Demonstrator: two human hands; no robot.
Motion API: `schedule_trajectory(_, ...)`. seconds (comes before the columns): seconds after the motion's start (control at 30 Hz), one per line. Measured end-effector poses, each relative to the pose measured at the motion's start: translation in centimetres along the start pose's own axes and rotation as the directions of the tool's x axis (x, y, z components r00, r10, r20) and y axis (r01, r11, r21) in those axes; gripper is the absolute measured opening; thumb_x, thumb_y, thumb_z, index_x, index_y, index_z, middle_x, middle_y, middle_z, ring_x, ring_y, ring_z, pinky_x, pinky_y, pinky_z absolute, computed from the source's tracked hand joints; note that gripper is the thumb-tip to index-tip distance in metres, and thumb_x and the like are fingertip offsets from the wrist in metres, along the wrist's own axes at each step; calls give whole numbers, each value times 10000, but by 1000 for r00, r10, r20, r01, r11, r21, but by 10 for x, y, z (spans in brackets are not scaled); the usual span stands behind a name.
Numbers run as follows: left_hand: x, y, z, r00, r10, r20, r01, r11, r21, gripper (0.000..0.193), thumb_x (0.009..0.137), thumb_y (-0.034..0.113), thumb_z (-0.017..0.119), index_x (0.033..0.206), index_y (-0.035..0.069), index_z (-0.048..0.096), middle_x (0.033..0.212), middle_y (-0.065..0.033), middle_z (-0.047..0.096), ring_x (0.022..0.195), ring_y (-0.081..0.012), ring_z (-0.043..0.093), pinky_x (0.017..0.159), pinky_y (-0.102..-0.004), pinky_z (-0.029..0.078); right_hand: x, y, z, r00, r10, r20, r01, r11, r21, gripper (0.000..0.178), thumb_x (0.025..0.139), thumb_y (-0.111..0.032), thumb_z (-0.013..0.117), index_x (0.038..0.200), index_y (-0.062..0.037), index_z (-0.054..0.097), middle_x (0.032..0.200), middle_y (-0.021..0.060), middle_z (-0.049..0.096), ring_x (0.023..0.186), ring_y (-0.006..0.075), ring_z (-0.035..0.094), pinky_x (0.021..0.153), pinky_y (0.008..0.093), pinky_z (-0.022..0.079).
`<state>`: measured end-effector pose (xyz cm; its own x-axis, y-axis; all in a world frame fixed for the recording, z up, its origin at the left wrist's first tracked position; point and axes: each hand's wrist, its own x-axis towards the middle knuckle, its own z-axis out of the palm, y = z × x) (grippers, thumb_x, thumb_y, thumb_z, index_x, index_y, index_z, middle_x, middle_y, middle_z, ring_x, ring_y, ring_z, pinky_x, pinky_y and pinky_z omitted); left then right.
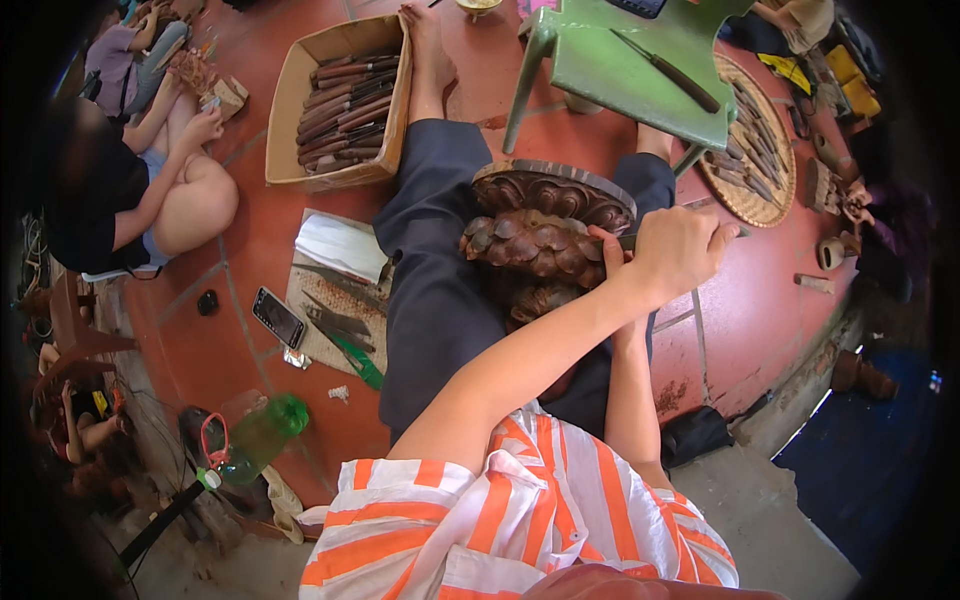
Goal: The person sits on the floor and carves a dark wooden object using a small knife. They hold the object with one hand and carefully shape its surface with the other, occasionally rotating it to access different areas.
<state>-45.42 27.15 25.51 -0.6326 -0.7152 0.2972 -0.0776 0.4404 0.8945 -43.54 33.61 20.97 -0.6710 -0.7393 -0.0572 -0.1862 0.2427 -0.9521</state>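
A dark brown wood carving [535, 245] with a round, scalloped top and overlapping petal shapes stands between my legs. My left hand [678, 252] reaches across to the carving's right side, closed in a fist around a thin carving tool [628, 241]. Most of that tool is hidden in the fist; only a short dark piece shows. Below and partly behind the left forearm, my right hand [614, 262] has its fingers bent at the tool's dark piece, close against the carving. The rest of the right hand is covered.
A cardboard box [283, 125] of wooden-handled tools stands ahead left. A green plastic stool [600, 75] bears a knife [675, 75]. Beside it lies a woven tray [783, 200] of tools. A phone [278, 318] and green bottle [265, 430] are left; a person [110, 190] sits nearby.
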Motion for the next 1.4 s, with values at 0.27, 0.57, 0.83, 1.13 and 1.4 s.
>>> schedule_trajectory(0.27,12,-11,2,1000,-7,-19,7,1000,11,405,893,309,590,614,17,620,539,-205,575,511,-386,603,490,-470,476,14,19,2,995,69,-66,-69,998,-5,191,894,-101,671,1067,-20,685,983,30,635,947,156,535,891,291,399)
schedule_trajectory(0.57,12,-6,-9,998,-54,-42,53,998,-31,418,903,321,572,634,8,641,550,-228,582,532,-405,614,504,-477,491,14,14,4,998,-53,-12,53,999,-6,136,882,-96,685,988,-11,687,899,26,603,860,148,523,821,292,416)
schedule_trajectory(0.83,10,-5,-16,990,-108,-89,99,991,-93,444,910,342,560,629,5,630,549,-234,581,540,-408,617,506,-487,493,15,10,4,991,-126,53,129,990,-61,134,886,-123,690,962,-16,666,865,17,559,795,142,495,719,313,424)
schedule_trajectory(1.13,16,-7,-16,981,-100,-167,87,993,-85,456,919,335,545,616,1,616,546,-225,580,532,-410,609,504,-483,485,19,14,3,995,-92,43,92,996,6,269,858,-169,726,1030,4,610,949,47,593,868,155,522,784,304,435)
schedule_trajectory(1.4,20,-11,-13,978,-104,-179,78,987,-142,433,921,358,568,673,14,659,520,-195,565,518,-377,605,509,-448,476,27,11,-2,999,-42,11,44,989,-144,312,846,-154,737,1056,2,567,913,36,558,836,160,497,764,311,429)
